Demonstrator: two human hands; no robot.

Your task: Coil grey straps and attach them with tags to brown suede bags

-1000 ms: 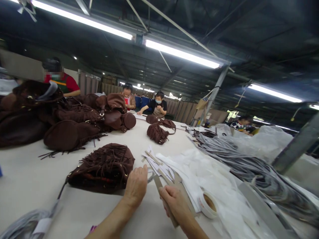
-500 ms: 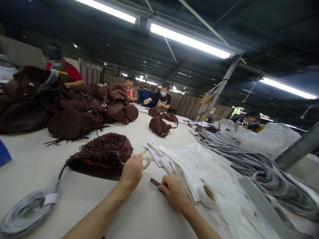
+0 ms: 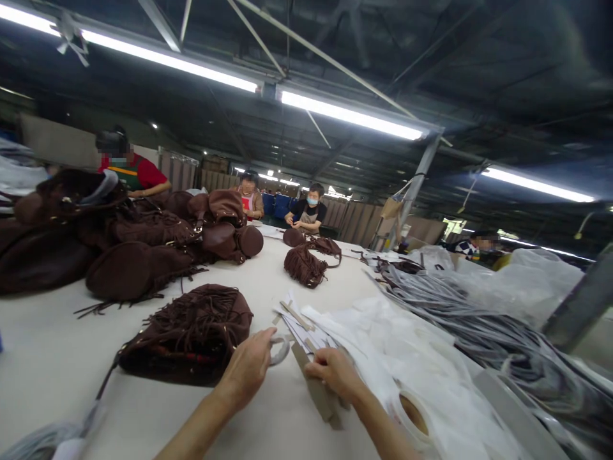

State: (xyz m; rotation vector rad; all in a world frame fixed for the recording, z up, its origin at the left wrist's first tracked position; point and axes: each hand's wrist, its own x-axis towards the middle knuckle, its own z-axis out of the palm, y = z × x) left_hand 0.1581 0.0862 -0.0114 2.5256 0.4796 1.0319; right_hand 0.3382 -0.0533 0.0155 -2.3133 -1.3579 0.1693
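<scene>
My left hand [image 3: 246,367] is closed on the edge of a thin, pale grey ring [image 3: 280,351] that looks like a narrow roll of tape. Beside it lies a dark brown fringed bag [image 3: 191,338], its opening facing me and its strap trailing left. Fingers curled, my right hand [image 3: 338,374] pinches a grey-brown strip [image 3: 316,391] of stiff card; other strips lie under and around that hand. Just beyond both hands is a loose pile of white and grey-brown strips [image 3: 299,319].
Brown bags [image 3: 138,268] are heaped at the left, with another fringed bag [image 3: 306,265] farther back. At right are white sheets [image 3: 412,358], a wide tape roll [image 3: 412,412], grey straps [image 3: 445,313] and clear plastic [image 3: 522,275]. Co-workers sit across the table [image 3: 268,421].
My view has tilted up slightly. My right hand has shifted from a short strip end to a longer strip by the pile. My left hand stays beside the bag with the ring.
</scene>
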